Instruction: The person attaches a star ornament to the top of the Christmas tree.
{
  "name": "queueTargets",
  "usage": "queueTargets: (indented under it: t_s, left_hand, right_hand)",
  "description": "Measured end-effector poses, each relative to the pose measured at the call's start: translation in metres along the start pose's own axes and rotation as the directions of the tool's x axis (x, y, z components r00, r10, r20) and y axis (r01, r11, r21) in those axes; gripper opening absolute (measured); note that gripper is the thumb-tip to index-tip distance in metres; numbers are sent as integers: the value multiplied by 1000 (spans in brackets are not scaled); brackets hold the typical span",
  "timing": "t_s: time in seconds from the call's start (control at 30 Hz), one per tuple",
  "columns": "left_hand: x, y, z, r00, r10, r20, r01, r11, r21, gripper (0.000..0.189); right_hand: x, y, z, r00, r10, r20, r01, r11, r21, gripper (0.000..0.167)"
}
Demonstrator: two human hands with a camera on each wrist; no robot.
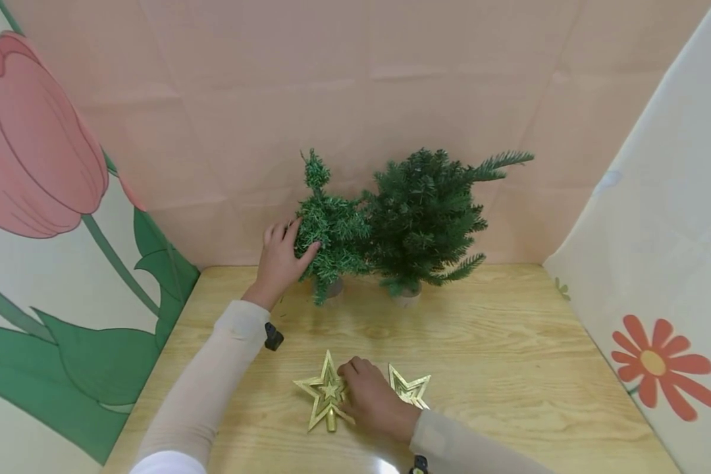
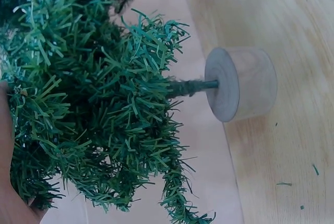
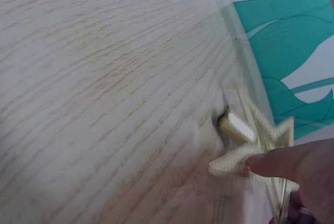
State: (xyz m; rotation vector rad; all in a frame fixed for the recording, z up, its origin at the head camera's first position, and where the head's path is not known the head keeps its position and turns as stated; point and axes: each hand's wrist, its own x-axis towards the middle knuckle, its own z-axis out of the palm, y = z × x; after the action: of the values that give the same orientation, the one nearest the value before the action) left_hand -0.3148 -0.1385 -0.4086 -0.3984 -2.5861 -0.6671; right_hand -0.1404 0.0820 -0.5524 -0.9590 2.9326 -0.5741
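At the back of the table a small artificial Christmas tree (image 1: pixel 336 230) stands beside a fuller, darker tree (image 1: pixel 426 214). My left hand (image 1: pixel 277 263) touches the small tree's left side, fingers spread and thumb toward the front. Its foliage (image 2: pixel 104 93) and round base (image 2: pixel 253 84) fill much of the left wrist view. Nearer the front, my right hand (image 1: pixel 374 398) pinches the right side of a gold star tree topper (image 1: pixel 326 390) with a short socket. The thumb (image 3: pixel 284 161) presses on that star in the right wrist view, which is blurred. A second gold star (image 1: pixel 411 385) lies partly behind my right hand.
The wooden table (image 1: pixel 509 342) meets a pink cloth backdrop (image 1: pixel 261 99) behind the trees. Printed side panels show a large tulip (image 1: pixel 47 145) on the left and a red flower (image 1: pixel 658 362) on the right. Green needle bits (image 2: pixel 284 184) lie near the small tree's base.
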Motion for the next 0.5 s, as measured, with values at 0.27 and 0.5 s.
queueTargets:
  t_s: [0.27, 0.5]
  left_hand:
    - [0, 0, -1, 1000, 5, -2, -5, 1000, 9, 77]
    - [0, 1, -2, 1000, 1, 13, -1, 1000, 7, 76]
  right_hand:
    - [1, 5, -4, 996, -54, -75, 56, 998, 33, 35]
    - [2, 7, -17, 990, -99, -101, 107, 991, 78, 18]
